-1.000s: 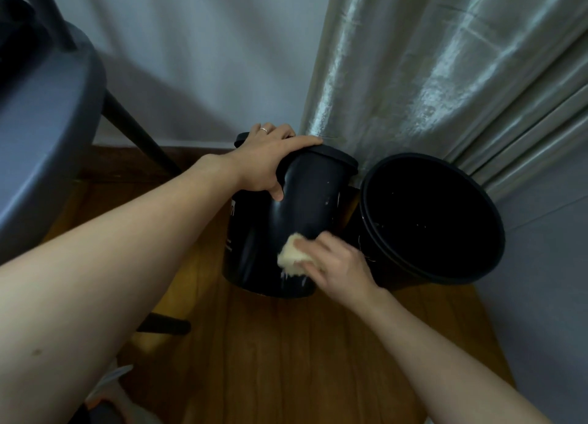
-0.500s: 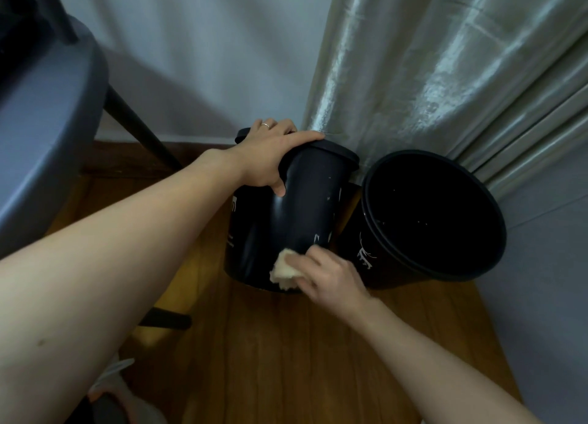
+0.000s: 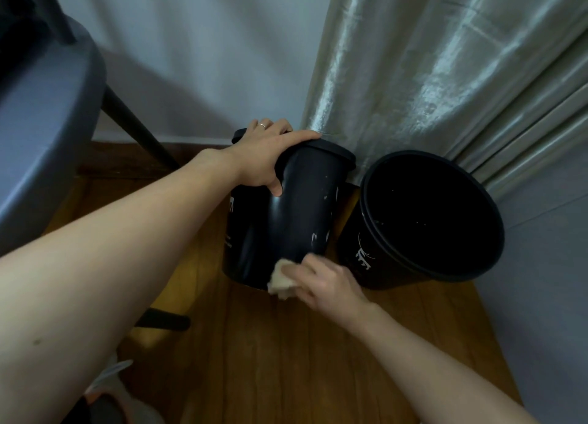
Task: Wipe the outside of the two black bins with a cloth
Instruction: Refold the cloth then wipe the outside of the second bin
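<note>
While left hand (image 3: 261, 156) grips bin (image 3: 286, 220), right hand (image 3: 327, 283) presses cloth (image 3: 281, 280).

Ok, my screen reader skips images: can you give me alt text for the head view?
A right hand presses a pale cloth against the lower side of a black bin while the left hand grips its rim. A second black bin leans beside it on the wooden floor.

The left arm reaches forward, bare, and the left hand (image 3: 265, 156) lies palm down with fingers draped ahead and the thumb hooked below; a ring sits on one finger. Nearer and lower, the right hand (image 3: 327, 280) has its fingers bent leftward, slightly blurred, forearm running back to the lower right.
</note>
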Demonstrator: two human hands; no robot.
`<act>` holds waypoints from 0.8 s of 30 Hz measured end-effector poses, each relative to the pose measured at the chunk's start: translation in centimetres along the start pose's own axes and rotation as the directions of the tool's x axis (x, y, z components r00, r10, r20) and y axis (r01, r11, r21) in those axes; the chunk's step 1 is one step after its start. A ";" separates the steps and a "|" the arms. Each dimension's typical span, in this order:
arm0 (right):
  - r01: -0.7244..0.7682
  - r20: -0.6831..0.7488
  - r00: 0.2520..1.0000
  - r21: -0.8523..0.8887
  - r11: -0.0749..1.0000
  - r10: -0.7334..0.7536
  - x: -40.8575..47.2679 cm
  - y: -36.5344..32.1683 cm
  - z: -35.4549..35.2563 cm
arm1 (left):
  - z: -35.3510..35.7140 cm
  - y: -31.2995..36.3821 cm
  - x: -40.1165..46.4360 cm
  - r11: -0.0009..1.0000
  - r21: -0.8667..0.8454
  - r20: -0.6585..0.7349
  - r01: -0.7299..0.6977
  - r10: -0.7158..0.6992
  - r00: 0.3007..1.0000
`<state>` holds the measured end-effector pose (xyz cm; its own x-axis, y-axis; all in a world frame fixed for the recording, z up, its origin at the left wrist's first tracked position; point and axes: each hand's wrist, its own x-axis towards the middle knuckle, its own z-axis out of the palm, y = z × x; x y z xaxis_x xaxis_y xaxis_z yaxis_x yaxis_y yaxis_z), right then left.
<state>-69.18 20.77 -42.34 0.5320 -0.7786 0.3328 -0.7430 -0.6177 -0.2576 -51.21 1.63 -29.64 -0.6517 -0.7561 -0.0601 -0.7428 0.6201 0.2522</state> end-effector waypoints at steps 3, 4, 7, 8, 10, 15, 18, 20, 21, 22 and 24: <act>0.083 0.059 0.995 -0.027 0.996 -0.082 -0.2 0.2 0.1 | 0.0 0.1 -0.1 1.000 0.003 -0.001 -0.006 0.006 1.000; 0.063 0.031 0.998 -0.029 0.998 -0.062 0.2 0.3 -0.1 | 0.0 0.1 -0.1 1.000 0.002 -0.002 -0.003 0.003 1.000; -0.134 -0.119 0.984 0.014 0.991 0.135 1.9 0.7 -1.1 | 0.0 0.0 0.0 1.000 0.004 -0.008 0.002 -0.002 1.000; -0.194 -0.156 0.968 0.034 0.980 0.197 2.3 0.9 -1.2 | 0.0 0.0 0.0 1.000 0.008 -0.011 0.003 -0.003 1.000; -0.227 -0.172 0.957 0.050 0.973 0.232 2.5 0.8 -1.0 | 0.0 0.0 0.0 1.000 0.010 -0.006 0.007 -0.007 1.000; 0.044 0.045 0.998 0.010 0.999 -0.044 -0.6 -0.3 0.3 | -0.1 0.1 -0.2 1.000 -0.007 -0.005 0.006 -0.006 1.000; 0.078 0.061 0.995 -0.010 0.997 -0.077 -0.1 0.1 0.1 | -0.2 0.1 -0.2 1.000 -0.012 0.000 0.012 -0.012 1.000; -0.043 -0.032 0.999 -0.011 0.999 0.043 1.5 0.3 -0.4 | -0.2 0.1 -0.2 1.000 -0.002 0.000 0.008 -0.008 1.000; -0.120 -0.086 0.989 0.006 0.993 0.121 2.2 0.3 -0.7 | -0.2 0.2 -0.2 1.000 0.004 -0.001 0.008 -0.008 1.000; -0.182 -0.127 0.975 0.024 0.983 0.184 2.6 0.3 -0.8 | -0.1 0.2 -0.1 1.000 0.010 -0.003 0.009 -0.009 1.000; -0.213 -0.138 0.966 0.036 0.976 0.216 2.3 0.0 -0.6 | -0.2 0.3 -0.1 1.000 0.012 0.000 0.011 -0.011 1.000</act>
<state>-68.17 19.06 -41.00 0.2971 -0.8709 0.3914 -0.8242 -0.4409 -0.3554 -51.30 1.84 -29.39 -0.6433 -0.7631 -0.0628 -0.7519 0.6141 0.2399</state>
